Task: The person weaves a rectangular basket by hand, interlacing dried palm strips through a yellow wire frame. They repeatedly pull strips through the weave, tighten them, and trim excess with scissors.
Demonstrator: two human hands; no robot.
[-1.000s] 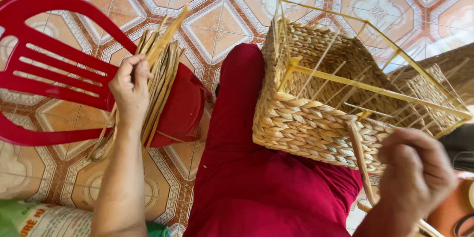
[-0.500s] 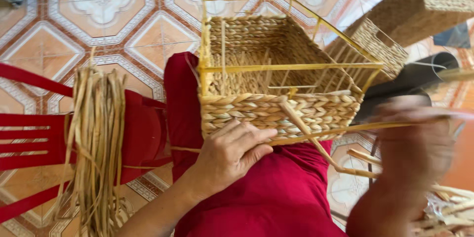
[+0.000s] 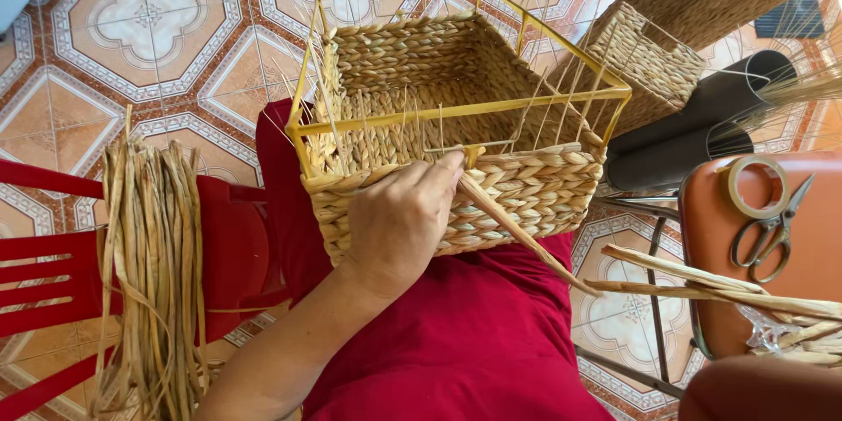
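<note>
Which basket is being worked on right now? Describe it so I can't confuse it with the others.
Start at the red lap in the middle. The basket resting on it, with the left hand on its near wall, is the one. Unlike the other baskets on the floor, it has a yellow wire frame rising above its unfinished weave.

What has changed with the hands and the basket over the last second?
The left hand let go of the bundle of dried strands on the red chair and came across to the half-woven basket, where it now pinches a strand at the front wall. The right hand has gone out of view. The basket stays on the lap, the bundle on the chair.
</note>
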